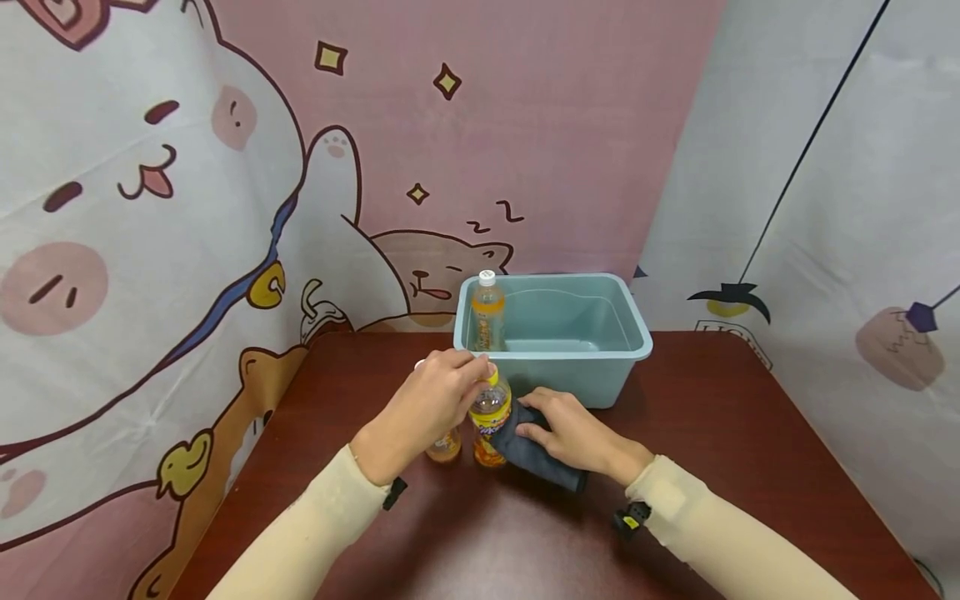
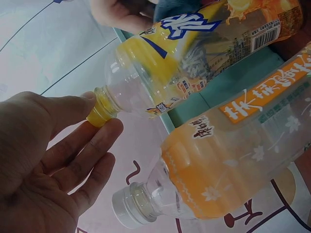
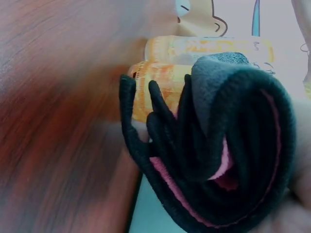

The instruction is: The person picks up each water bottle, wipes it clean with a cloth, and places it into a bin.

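My left hand (image 1: 431, 400) pinches the yellow cap (image 2: 101, 108) of a clear plastic bottle (image 1: 491, 417) with a yellow and orange label, which stands upright on the table. My right hand (image 1: 576, 431) holds a folded dark grey cloth (image 1: 536, 454) against the right side of that bottle. In the right wrist view, the rolled cloth (image 3: 218, 145) shows dark layers with pink edging. Close by on the left stands a second bottle (image 1: 444, 447) with a white cap (image 2: 133, 205) and an orange label; my left hand partly covers it in the head view.
Behind the hands sits a light blue-green plastic bin (image 1: 562, 371). A white-capped bottle (image 1: 488, 308) stands inside it at the left end. The dark red-brown table (image 1: 675, 500) backs onto a printed cartoon curtain (image 1: 562, 125).
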Tool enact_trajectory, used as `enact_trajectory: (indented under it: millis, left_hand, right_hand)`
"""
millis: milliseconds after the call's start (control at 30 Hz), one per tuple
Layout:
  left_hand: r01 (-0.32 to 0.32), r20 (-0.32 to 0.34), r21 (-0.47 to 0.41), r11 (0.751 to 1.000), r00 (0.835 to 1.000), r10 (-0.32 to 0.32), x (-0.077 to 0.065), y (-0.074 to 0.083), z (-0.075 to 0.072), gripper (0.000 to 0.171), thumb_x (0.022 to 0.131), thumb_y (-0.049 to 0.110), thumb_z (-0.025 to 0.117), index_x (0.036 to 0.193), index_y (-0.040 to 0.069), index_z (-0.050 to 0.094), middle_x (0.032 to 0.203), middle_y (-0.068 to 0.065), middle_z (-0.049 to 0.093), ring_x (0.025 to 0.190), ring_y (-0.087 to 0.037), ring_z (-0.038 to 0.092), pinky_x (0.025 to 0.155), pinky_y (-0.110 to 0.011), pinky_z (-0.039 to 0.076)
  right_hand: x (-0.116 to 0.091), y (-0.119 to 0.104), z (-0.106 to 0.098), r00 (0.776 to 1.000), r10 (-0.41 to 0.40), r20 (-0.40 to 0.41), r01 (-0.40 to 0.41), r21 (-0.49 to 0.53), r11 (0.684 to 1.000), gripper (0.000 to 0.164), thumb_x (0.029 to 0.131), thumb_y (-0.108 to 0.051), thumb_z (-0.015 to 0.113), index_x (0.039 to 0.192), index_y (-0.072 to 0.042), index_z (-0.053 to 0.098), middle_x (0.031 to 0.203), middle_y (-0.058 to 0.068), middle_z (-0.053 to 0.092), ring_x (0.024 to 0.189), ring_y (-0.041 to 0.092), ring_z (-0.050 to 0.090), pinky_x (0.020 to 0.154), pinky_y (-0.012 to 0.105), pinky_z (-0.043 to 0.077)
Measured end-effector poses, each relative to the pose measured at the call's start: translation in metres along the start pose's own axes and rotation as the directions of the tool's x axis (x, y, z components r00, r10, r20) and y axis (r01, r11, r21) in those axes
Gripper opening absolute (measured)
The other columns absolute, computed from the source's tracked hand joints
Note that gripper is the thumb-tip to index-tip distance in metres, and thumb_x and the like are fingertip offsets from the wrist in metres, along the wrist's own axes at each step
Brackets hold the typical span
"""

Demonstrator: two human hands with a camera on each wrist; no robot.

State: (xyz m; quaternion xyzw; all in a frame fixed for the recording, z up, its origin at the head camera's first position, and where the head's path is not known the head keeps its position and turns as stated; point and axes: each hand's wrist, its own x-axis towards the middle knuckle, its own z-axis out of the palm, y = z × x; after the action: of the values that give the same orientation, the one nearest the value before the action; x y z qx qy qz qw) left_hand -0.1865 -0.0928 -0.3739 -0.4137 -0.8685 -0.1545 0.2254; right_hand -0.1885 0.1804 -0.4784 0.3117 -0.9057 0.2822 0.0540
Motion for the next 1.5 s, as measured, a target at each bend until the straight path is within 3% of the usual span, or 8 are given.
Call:
enact_trajectory:
  millis: [433, 733, 933, 1100, 1500]
  left_hand:
    - [-0.024, -0.012, 0.02, 1.0, 1.0, 0.024, 0.0, -0.001, 0.001, 0.021, 0.102, 0.013, 0.093, 0.121, 0.009, 0.085, 0.113, -0.008, 0.087, 0.096, -0.024, 0.082, 0.082, -0.042, 0.071]
    - [-0.029, -0.012, 0.035, 0.999, 0.999, 0.029, -0.001, 0.0, 0.001, 0.016, 0.103, 0.014, 0.092, 0.116, 0.01, 0.084, 0.107, -0.006, 0.085, 0.09, -0.021, 0.079, 0.079, -0.04, 0.069]
    - [-0.038, -0.017, 0.029, 0.999, 0.999, 0.039, 0.0, 0.0, 0.001, 0.014, 0.103, 0.014, 0.092, 0.112, 0.01, 0.082, 0.104, -0.005, 0.084, 0.089, -0.021, 0.077, 0.078, -0.041, 0.068]
    - [-0.035, -0.01, 0.03, 0.999, 0.999, 0.035, 0.0, 0.0, 0.001, 0.014, 0.104, 0.015, 0.091, 0.114, 0.01, 0.083, 0.108, -0.006, 0.085, 0.092, -0.021, 0.079, 0.081, -0.041, 0.07]
    - [-0.043, -0.01, 0.034, 0.998, 0.999, 0.043, 0.0, 0.0, 0.0, 0.013, 0.104, 0.014, 0.09, 0.114, 0.01, 0.082, 0.107, -0.007, 0.086, 0.092, -0.021, 0.08, 0.08, -0.041, 0.069]
  right_hand:
    - [0.001, -0.012, -0.022, 0.987, -0.048, -0.151, 0.055, 0.041, 0.998, 0.039, 0.109, -0.017, 0.085, 0.143, 0.0, 0.076, 0.128, 0.007, 0.082, 0.114, 0.02, 0.081, 0.099, 0.048, 0.07]
    - [0.004, -0.022, -0.033, 0.982, -0.039, -0.187, 0.05, 0.054, 0.997, 0.045, 0.109, -0.022, 0.086, 0.149, -0.005, 0.073, 0.137, 0.009, 0.082, 0.121, 0.021, 0.081, 0.103, 0.048, 0.07]
    - [0.01, -0.026, -0.039, 0.969, -0.085, -0.233, 0.097, 0.041, 0.994, 0.045, 0.108, -0.023, 0.087, 0.149, -0.008, 0.076, 0.134, 0.005, 0.082, 0.116, 0.018, 0.08, 0.096, 0.044, 0.07]
    - [0.013, -0.027, -0.041, 0.971, -0.095, -0.222, 0.104, 0.029, 0.994, 0.045, 0.108, -0.023, 0.087, 0.149, -0.008, 0.077, 0.133, 0.006, 0.081, 0.113, 0.017, 0.079, 0.091, 0.04, 0.069]
    - [0.014, -0.031, -0.043, 0.983, -0.083, -0.164, 0.082, -0.014, 0.997, 0.046, 0.11, -0.022, 0.084, 0.152, -0.006, 0.076, 0.136, 0.01, 0.079, 0.118, 0.023, 0.081, 0.094, 0.044, 0.07]
